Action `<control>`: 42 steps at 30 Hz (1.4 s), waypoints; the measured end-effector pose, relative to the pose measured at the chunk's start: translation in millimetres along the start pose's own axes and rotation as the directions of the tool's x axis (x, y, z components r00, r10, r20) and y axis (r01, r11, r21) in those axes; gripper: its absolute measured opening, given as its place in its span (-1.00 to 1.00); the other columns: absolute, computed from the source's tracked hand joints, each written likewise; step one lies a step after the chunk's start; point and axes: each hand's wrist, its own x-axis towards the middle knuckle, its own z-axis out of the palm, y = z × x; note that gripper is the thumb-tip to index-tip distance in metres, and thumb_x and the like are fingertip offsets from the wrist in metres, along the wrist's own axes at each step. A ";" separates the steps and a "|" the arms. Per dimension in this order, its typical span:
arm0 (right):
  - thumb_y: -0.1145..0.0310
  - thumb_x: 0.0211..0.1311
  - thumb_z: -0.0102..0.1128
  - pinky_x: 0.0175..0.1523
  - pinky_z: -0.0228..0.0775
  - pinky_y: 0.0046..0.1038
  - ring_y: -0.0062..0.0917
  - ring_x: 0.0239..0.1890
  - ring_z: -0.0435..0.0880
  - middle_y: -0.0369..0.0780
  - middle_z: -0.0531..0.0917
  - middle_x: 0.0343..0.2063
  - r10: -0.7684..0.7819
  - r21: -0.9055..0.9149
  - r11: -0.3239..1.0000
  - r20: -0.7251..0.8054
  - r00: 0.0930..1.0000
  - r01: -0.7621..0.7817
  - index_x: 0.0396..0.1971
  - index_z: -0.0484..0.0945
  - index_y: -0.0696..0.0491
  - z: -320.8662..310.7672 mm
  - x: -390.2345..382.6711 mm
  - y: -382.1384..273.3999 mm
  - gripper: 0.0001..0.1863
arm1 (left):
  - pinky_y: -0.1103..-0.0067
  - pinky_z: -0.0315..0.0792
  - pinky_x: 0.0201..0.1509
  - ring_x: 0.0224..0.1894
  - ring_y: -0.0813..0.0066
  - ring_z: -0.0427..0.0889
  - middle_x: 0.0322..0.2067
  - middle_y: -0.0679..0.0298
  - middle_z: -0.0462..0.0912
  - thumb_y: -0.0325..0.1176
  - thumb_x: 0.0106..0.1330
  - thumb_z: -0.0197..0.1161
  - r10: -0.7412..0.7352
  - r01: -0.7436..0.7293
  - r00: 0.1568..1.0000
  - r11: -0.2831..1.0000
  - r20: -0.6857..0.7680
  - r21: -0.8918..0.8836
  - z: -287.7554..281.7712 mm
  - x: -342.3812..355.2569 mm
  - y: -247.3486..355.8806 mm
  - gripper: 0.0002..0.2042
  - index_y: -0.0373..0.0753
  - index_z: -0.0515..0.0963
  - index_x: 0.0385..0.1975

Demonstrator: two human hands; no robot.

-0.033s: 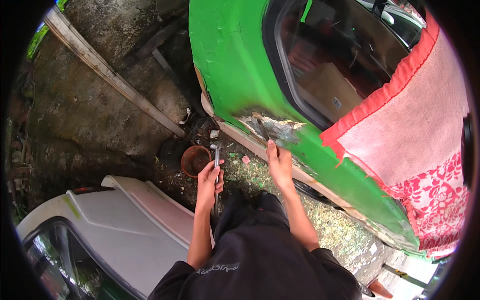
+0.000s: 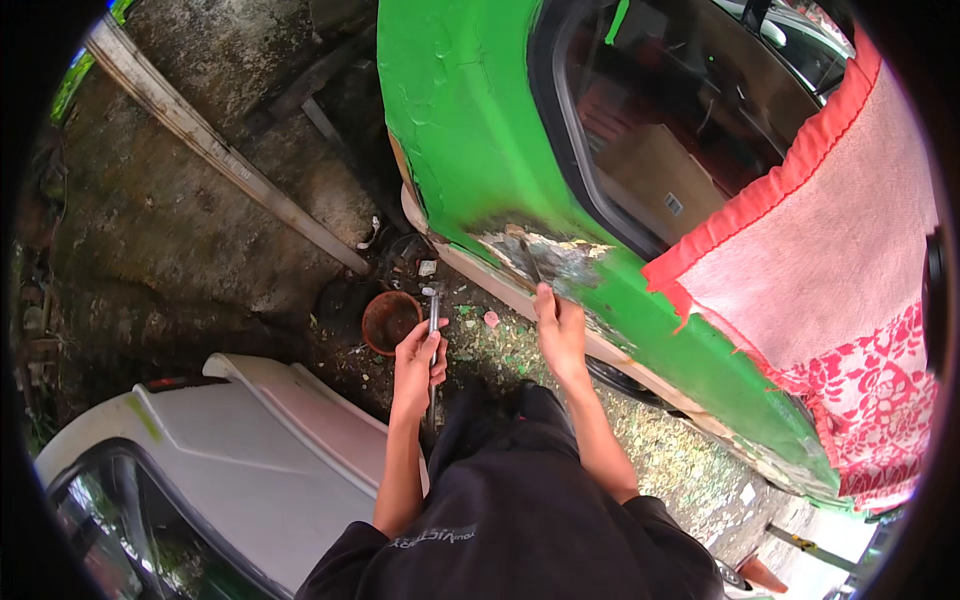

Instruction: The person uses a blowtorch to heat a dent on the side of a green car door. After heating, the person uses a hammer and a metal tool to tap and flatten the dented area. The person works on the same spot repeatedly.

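Observation:
My left hand (image 2: 417, 358) is wrapped around an upright silver metal tool (image 2: 434, 312) with a small head at its top. It looks like a gas torch, and a thin tube or rod runs down below my fingers. My right hand (image 2: 562, 335) grips a slim scraper (image 2: 531, 265), its handle mostly hidden in my fingers. The scraper's tip lies at a bare, scorched patch (image 2: 565, 262) low on the green car panel (image 2: 470, 150). Paint there is peeled and flaking, with blackened edges.
A brown pot (image 2: 392, 322) stands on the ground beyond my left hand. Paint chips (image 2: 660, 440) litter the ground. A white car (image 2: 250, 430) is close on my left. A pink-red towel (image 2: 800, 240) hangs over the green car. A long pale beam (image 2: 220, 150) slants at far left.

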 end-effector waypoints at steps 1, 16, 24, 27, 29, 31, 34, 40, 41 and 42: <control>0.07 0.53 -0.02 -0.52 0.05 -0.53 -0.75 -0.59 0.23 -0.42 0.30 -0.72 0.020 0.052 0.998 -0.068 0.997 -0.016 -0.58 0.42 0.12 -0.3 -6.6 -1.8 -0.50 | 0.76 0.03 -0.68 -0.65 0.79 0.22 -0.47 0.41 0.43 -0.40 0.49 0.07 0.003 -0.003 1.000 1.000 0.018 0.011 -3.2 5.2 4.1 -0.73 -0.31 0.48 0.10; 0.22 0.52 -0.03 -0.46 0.11 -0.40 -0.65 -0.55 0.21 -0.32 0.34 -0.67 0.143 0.096 0.987 -0.141 0.980 -0.130 -0.45 0.46 0.26 8.1 -16.4 -2.6 -0.59 | 0.77 0.04 -0.69 -0.68 0.80 0.21 -0.50 0.43 0.42 -0.37 0.48 0.12 -0.027 0.022 0.992 0.999 0.127 0.041 -26.6 46.7 21.7 -0.74 -0.27 0.51 0.09; 0.15 0.53 -0.01 -0.50 0.08 -0.53 -0.74 -0.60 0.21 -0.44 0.27 -0.72 0.002 -0.017 1.000 -0.151 0.989 -0.004 -0.47 0.44 0.13 15.6 -0.6 -5.0 -0.59 | 0.77 0.05 -0.69 -0.67 0.81 0.23 -0.50 0.43 0.43 -0.37 0.47 0.14 -0.020 0.011 0.986 0.998 0.163 0.055 -20.7 55.7 28.4 -0.72 -0.27 0.52 0.11; 0.15 0.53 -0.01 -0.50 0.08 -0.50 -0.73 -0.59 0.21 -0.43 0.29 -0.71 0.059 0.166 0.986 -0.226 0.972 -0.021 -0.55 0.40 0.13 6.6 -17.3 -8.3 -0.55 | 0.77 0.05 -0.69 -0.67 0.81 0.23 -0.49 0.43 0.44 -0.36 0.48 0.14 -0.015 0.013 0.990 1.000 0.142 0.016 -25.3 52.5 31.1 -0.72 -0.29 0.51 0.11; 0.15 0.51 0.01 -0.48 0.11 -0.46 -0.70 -0.58 0.21 -0.35 0.29 -0.70 0.145 0.139 0.983 -0.156 0.977 -0.124 -0.54 0.44 0.18 -9.0 -21.8 -9.5 -0.55 | 0.77 0.04 -0.70 -0.67 0.81 0.23 -0.48 0.42 0.45 -0.38 0.48 0.13 -0.015 0.012 0.991 1.000 0.134 0.019 -25.9 49.2 31.7 -0.72 -0.30 0.51 0.11; 0.16 0.48 0.03 -0.43 0.21 -0.32 -0.59 -0.57 0.23 -0.16 0.30 -0.71 0.066 0.003 0.998 -0.170 0.983 -0.067 -0.43 0.51 0.28 1.5 0.1 -11.7 -0.56 | 0.77 0.03 -0.70 -0.67 0.81 0.23 -0.48 0.42 0.45 -0.38 0.48 0.12 0.016 -0.020 0.989 1.000 0.149 0.024 -25.2 56.9 34.9 -0.72 -0.30 0.51 0.11; 0.17 0.47 0.05 -0.43 0.20 -0.30 -0.58 -0.57 0.22 -0.13 0.33 -0.72 0.100 -0.011 0.995 -0.143 0.985 -0.103 -0.44 0.51 0.29 4.2 -3.3 -14.5 -0.56 | 0.78 0.03 -0.70 -0.68 0.81 0.23 -0.48 0.42 0.45 -0.39 0.48 0.11 0.002 -0.006 0.991 1.000 0.131 0.027 -27.2 55.6 34.2 -0.72 -0.30 0.50 0.12; 0.19 0.48 0.03 -0.42 0.23 -0.29 -0.52 -0.59 0.28 -0.15 0.40 -0.70 0.083 -0.009 0.996 -0.217 0.973 -0.087 -0.38 0.55 0.28 2.7 -13.6 -14.9 -0.59 | 0.77 0.03 -0.70 -0.68 0.81 0.24 -0.48 0.42 0.45 -0.40 0.47 0.12 -0.018 0.018 0.990 1.000 0.139 0.005 -32.5 54.6 30.1 -0.72 -0.30 0.50 0.12; 0.19 0.48 0.03 -0.42 0.24 -0.30 -0.53 -0.59 0.29 -0.14 0.41 -0.70 0.066 -0.013 0.997 -0.229 0.971 -0.071 -0.37 0.56 0.28 4.7 -14.8 -18.3 -0.59 | 0.77 0.03 -0.70 -0.68 0.81 0.24 -0.48 0.42 0.45 -0.40 0.47 0.12 -0.003 0.004 0.988 1.000 0.156 -0.002 -31.9 57.8 28.9 -0.72 -0.30 0.50 0.11; 0.19 0.48 0.03 -0.42 0.24 -0.30 -0.53 -0.59 0.30 -0.14 0.42 -0.70 0.049 -0.018 0.998 -0.242 0.969 -0.055 -0.36 0.57 0.28 6.4 -16.1 -22.9 -0.60 | 0.77 0.03 -0.70 -0.68 0.81 0.23 -0.48 0.42 0.45 -0.40 0.47 0.12 -0.005 0.007 0.987 1.000 0.160 -0.013 -31.4 59.7 27.4 -0.72 -0.30 0.50 0.11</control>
